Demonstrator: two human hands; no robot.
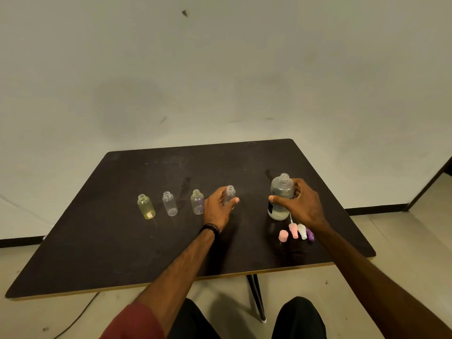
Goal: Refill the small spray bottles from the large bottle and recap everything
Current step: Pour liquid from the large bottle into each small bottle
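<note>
Fingers of both hands were already wrapped round glassware: the left hand curled about the rightmost small spray bottle, thumb at the front and fingers behind, while the right hand clasped the large bottle round its middle, thumb across the near face. Both bottles stood upright on the dark table, necks open, the large one at about three o'clock from the small one and a little apart from it. It looked roughly half full of clear liquid.

Out at nine o'clock from the held small bottle stood three more in a row, all uncapped: a faintly violet bottle just beside the left hand, a clear bottle, and a yellowish bottle with some liquid at the bottom. At six o'clock from the large bottle lay the loose tops: a pink cap, a pink sprayer head, a white sprayer head and a purple one, partly hidden under the right wrist.

The pour seemed about to begin. To do it well, the left hand should keep the small bottle pinned flat on the table, and the right should lift and tip slowly, bringing lip nearly onto neck, since that opening was narrow and a fast tilt would likely spill.
</note>
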